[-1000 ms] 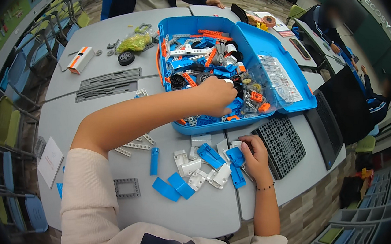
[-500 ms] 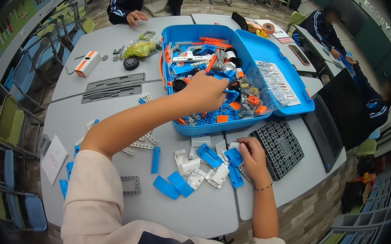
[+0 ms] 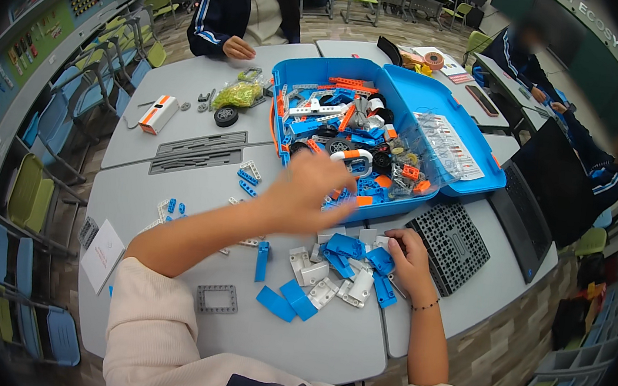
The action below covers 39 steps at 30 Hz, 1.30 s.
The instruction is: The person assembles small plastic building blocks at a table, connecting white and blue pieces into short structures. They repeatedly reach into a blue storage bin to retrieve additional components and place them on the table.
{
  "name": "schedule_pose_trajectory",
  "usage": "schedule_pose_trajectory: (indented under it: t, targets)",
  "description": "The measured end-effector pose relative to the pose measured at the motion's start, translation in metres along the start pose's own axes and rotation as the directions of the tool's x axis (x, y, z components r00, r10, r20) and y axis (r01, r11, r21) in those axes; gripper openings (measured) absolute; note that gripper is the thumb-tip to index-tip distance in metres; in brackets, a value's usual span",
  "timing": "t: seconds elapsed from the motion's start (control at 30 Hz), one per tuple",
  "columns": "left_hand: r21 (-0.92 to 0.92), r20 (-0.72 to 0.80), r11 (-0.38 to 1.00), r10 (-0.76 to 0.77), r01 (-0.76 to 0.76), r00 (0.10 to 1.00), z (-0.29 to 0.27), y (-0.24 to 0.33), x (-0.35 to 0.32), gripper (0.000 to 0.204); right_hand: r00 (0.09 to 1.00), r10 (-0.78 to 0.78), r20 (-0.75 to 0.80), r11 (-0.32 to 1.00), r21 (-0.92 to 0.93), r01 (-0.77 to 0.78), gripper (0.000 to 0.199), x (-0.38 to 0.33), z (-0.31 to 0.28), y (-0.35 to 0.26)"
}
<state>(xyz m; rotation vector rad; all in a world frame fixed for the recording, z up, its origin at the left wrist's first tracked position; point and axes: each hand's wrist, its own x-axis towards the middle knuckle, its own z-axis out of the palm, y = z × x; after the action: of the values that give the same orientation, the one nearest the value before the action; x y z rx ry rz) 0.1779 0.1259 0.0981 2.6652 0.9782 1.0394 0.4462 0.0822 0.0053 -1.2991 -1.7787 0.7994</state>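
My left hand (image 3: 310,193), blurred by motion, hovers over the near edge of the blue storage box (image 3: 427,206), fingers apart and nothing visible in them. Many blue, white, orange and black building pieces fill the box, with a curved white-and-orange piece (image 3: 353,155) just beyond my fingers. Below lies a loose pile of white panels (image 3: 322,292) and blue panels (image 3: 348,247). At the pile's right edge rests my right hand (image 3: 410,261), fingers loosely bent and apart beside a blue panel (image 3: 380,260); its fingertips are partly hidden.
Right of the box are a black perforated tray (image 3: 449,245) and a laptop (image 3: 519,213). A grey rectangular frame (image 3: 217,299), a white booklet (image 3: 103,256) and grey rods (image 3: 197,154) lie left. Across the table sits a person (image 3: 248,16), one hand near a yellow-green bag (image 3: 235,96).
My left hand has come back out of the box toward me, and the blue piece it held is gone from it. The pile shows another blue panel on top. My right hand stays beside the pile.
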Motion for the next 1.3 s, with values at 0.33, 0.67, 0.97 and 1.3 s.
schedule_pose_trajectory:
  t: [0.33, 0.67, 0.97, 1.3]
  targets:
    - [0.501, 0.037, 0.639, -0.689, 0.583, 0.724, 0.053, -0.209, 0.124, 0.042, 1.0, -0.01, -0.004, 1.0, 0.019, 0.01, 0.018, 0.0, 0.0, 0.003]
    - [0.125, -0.237, 0.923, -0.328, 0.364, 0.914, 0.021, -0.145, 0.094, 0.018, 1.0, -0.012, -0.001, 0.999, 0.033, 0.012, 0.019, 0.0, -0.001, 0.002]
    - [0.33, 0.162, 0.919, 0.172, -0.217, 0.972, 0.015, 0.032, -0.032, 0.008, 1.0, -0.007, -0.009, 1.0, 0.008, 0.007, 0.019, 0.001, 0.0, 0.002]
    - [0.345, 0.075, 0.924, 0.146, -0.163, 0.986, 0.009, 0.04, -0.016, 0.023, 1.0, 0.019, 0.004, 0.999, 0.035, -0.019, 0.021, 0.0, -0.002, 0.002]
